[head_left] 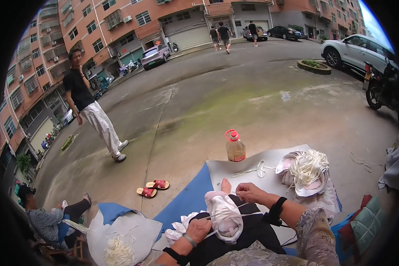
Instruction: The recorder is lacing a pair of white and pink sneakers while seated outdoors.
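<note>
On my lap, across dark trousers, lies a bundle of white and pale pink fabric pieces (226, 217). My left hand (198, 230), with a bracelet at the wrist, is closed at the bundle's left side, pinching a white cord (228, 210). The cord runs across the front of the bundle towards my right hand (249, 193). That hand is raised above the bundle's upper right, thumb and fingers pressed together on the cord. More white ruffled fabric (179, 228) lies beside my left hand. Exact fingertip contact is too small to make out.
To the right, a stack of fabric pieces (303, 177) bears a heap of cream cords (312, 166). A red-capped plastic jug (235, 146) stands beyond the mat (270, 157). Red sandals (153, 188) lie left. One person (82, 93) stands ahead; another (48, 221) sits left.
</note>
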{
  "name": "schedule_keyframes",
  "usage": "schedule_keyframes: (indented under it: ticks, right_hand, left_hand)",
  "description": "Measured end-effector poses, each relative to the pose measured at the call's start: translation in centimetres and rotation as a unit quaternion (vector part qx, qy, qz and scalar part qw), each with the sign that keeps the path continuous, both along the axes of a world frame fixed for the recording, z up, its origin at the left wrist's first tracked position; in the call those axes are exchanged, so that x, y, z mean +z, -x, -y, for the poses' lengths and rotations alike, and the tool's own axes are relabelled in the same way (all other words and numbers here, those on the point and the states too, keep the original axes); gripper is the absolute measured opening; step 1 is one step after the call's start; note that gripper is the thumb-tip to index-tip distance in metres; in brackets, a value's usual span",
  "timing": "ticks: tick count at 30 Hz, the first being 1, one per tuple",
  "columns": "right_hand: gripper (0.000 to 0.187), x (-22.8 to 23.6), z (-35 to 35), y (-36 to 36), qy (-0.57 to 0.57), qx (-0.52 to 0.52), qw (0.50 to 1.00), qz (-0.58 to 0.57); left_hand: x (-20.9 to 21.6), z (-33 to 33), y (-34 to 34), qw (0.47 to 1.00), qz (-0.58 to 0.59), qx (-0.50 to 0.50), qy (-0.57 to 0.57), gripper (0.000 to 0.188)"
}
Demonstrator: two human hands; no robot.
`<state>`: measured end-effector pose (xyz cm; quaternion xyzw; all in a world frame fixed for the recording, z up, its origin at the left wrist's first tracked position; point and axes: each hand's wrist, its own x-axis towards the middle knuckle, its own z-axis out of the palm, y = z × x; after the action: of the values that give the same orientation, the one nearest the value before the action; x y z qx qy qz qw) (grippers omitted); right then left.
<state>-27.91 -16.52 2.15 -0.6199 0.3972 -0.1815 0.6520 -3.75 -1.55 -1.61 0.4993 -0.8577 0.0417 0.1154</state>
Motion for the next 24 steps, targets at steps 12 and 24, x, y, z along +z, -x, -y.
schedule_keyframes:
  ticks: [12, 24]
  right_hand:
    - [0.011, 6.8, -1.1, 1.2, -0.045, -0.061, 0.958, 0.275]
    - [0.009, 2.1, 1.0, 6.2, 0.154, -0.130, 0.978, 0.046]
  left_hand:
    - [3.5, 0.7, 2.5, 0.987, -0.047, -0.032, 0.152, 0.012]
    - [-1.5, -0.4, 2.7, 0.934, -0.302, 0.187, 0.022, 0.021]
